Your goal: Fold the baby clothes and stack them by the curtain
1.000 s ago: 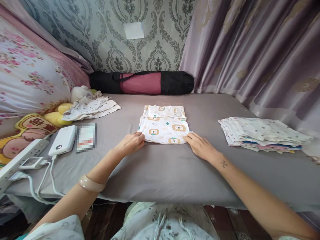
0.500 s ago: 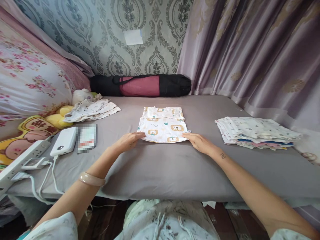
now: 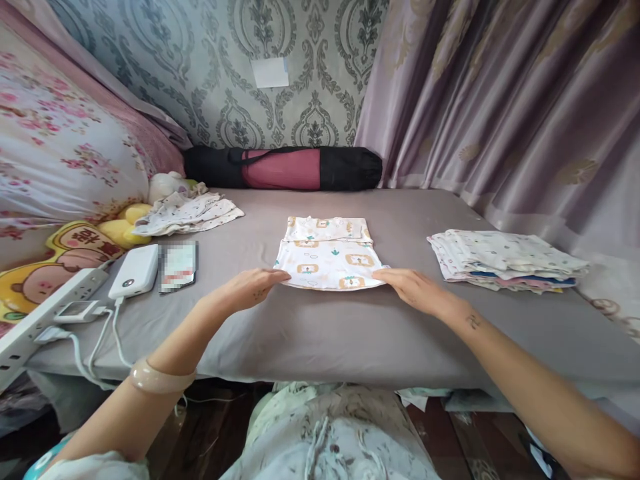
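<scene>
A small white garment (image 3: 325,260) with a tan and green animal print lies in front of me on the grey sheet (image 3: 320,340), its far part folded over. My left hand (image 3: 257,285) pinches its near left corner between thumb and fingers. At the near right corner, my right hand (image 3: 409,287) grips the cloth the same way. The near edge is drawn out between both hands, slightly curved and lifted a little off the sheet.
A stack of folded clothes (image 3: 505,260) sits at the right. To the left lie loose printed clothes (image 3: 193,212), plush toys (image 3: 125,227), a white power bank (image 3: 134,270) and a power strip (image 3: 47,320) with cables. A black and maroon roll bag (image 3: 283,168) rests along the wall.
Both hands still hold the garment's near corners. They have moved slightly apart, and the near edge looks wider and nearer. The view has shifted a little.
</scene>
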`<state>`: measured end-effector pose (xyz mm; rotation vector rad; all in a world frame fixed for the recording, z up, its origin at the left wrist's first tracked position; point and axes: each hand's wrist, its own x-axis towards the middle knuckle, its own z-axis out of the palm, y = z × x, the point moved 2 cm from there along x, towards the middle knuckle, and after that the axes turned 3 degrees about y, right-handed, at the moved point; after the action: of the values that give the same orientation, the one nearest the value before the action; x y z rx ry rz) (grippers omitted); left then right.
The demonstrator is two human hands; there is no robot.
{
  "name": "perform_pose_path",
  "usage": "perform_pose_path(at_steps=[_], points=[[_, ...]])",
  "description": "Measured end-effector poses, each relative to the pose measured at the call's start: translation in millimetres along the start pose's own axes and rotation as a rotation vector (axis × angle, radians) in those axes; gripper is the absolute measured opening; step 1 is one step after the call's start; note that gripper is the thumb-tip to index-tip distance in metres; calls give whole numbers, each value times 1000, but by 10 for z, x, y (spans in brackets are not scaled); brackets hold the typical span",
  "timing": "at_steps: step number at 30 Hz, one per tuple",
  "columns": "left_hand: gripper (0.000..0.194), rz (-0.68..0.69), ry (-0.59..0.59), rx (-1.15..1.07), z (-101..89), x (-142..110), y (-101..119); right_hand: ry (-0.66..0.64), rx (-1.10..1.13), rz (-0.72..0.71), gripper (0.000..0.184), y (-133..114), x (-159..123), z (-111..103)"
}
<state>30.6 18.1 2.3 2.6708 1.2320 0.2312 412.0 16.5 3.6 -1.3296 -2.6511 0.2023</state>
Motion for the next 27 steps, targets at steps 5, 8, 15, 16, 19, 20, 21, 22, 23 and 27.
perform_pose_path(at_steps=[5,8,15,16,19,20,21,22,23,27], points=[[41,-8,-24,-102,32,-85,7,-28,86,-20,51,-89,-96,-61],[36,-104,63,-159,-20,65,-119,19,159,53,41,-6,45,-117],[37,-433,350,-578,-38,502,-494,345,154,433,27,313,565,-89],[38,-466,392,-645,-16,558,-529,377,141,470,27,353,640,-62],[35,-579,497,-724,63,729,-613,396,129,573,28,469,851,26],[32,-619,524,-702,87,788,-638,386,131,605,27,505,914,50],[29,-660,547,-663,107,848,-664,371,134,636,26,538,973,69],[25,-697,563,-615,123,908,-688,357,133,664,26,568,1027,84],[21,-731,572,-564,134,969,-711,346,129,690,26,593,1077,96],[12,-827,555,-382,135,1200,-764,331,116,794,28,662,1248,140]])
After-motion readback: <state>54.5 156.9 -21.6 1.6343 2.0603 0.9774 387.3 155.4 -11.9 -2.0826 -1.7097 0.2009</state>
